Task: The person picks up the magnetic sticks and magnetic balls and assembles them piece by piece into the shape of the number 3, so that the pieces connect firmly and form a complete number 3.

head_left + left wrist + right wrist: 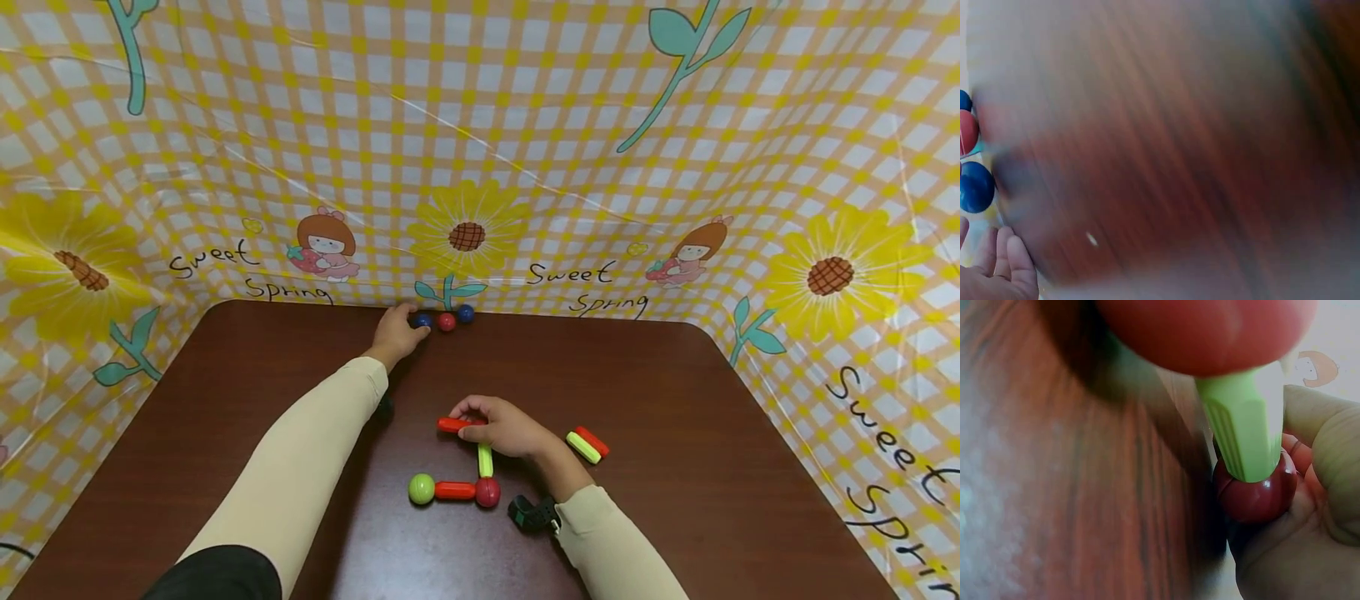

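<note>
At the back edge of the table, my left hand (399, 332) reaches beside a blue ball (423, 320). In the left wrist view the fingers (1021, 259) are spread below the blue ball (975, 187), with a gap between. My right hand (501, 427) holds a red stick (452, 425) between thumb and fingers. In the right wrist view a dark red ball (1257, 494) lies against that hand, joined to a yellow-green stick (1244, 425). The stick's other end meets a red ball (487, 492), which a red stick (455, 491) links to a green ball (422, 489).
Another red ball (447, 322) and another blue ball (466, 314) stand right of my left hand. A loose yellow-green stick (582, 447) and a red stick (593, 441) lie side by side on the brown table (645, 383). A checked cloth (525, 125) rises behind.
</note>
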The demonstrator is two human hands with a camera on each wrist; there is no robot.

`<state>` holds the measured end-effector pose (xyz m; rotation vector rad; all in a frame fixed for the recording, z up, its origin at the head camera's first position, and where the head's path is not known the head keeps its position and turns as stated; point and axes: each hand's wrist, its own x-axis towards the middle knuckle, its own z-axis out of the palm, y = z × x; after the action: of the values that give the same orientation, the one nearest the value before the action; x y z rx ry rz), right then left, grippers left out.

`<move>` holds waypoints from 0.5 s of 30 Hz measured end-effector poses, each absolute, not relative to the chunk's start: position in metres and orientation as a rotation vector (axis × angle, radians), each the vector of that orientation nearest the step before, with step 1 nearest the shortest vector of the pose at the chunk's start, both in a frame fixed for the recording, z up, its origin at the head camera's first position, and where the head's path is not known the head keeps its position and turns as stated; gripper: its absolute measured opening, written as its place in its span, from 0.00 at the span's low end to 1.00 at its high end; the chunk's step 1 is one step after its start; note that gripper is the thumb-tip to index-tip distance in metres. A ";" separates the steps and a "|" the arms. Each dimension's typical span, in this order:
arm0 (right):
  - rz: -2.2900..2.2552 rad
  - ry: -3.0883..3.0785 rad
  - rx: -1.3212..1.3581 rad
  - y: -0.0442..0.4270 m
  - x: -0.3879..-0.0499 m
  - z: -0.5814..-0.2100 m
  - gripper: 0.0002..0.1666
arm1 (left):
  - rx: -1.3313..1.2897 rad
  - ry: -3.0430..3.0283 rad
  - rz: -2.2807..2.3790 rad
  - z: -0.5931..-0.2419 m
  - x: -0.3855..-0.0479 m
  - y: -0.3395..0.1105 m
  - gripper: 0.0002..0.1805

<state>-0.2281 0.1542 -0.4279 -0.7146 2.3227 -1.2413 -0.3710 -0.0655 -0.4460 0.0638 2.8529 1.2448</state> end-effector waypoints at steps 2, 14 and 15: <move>-1.254 2.316 -0.717 0.153 -0.222 -0.418 0.12 | 0.050 2.849 1.251 -0.446 -0.371 -0.063 0.30; -1.237 2.355 -0.728 0.160 -0.236 -0.447 0.11 | 0.060 2.877 1.237 -0.446 -0.369 -0.061 0.24; -1.240 2.352 -0.727 0.160 -0.236 -0.448 0.11 | 0.060 2.872 1.238 -0.446 -0.369 -0.061 0.24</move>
<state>-0.2362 0.1599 -0.4476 -0.7265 2.3522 -1.2403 -0.3690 -0.0615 -0.4457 0.0600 2.8715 1.2378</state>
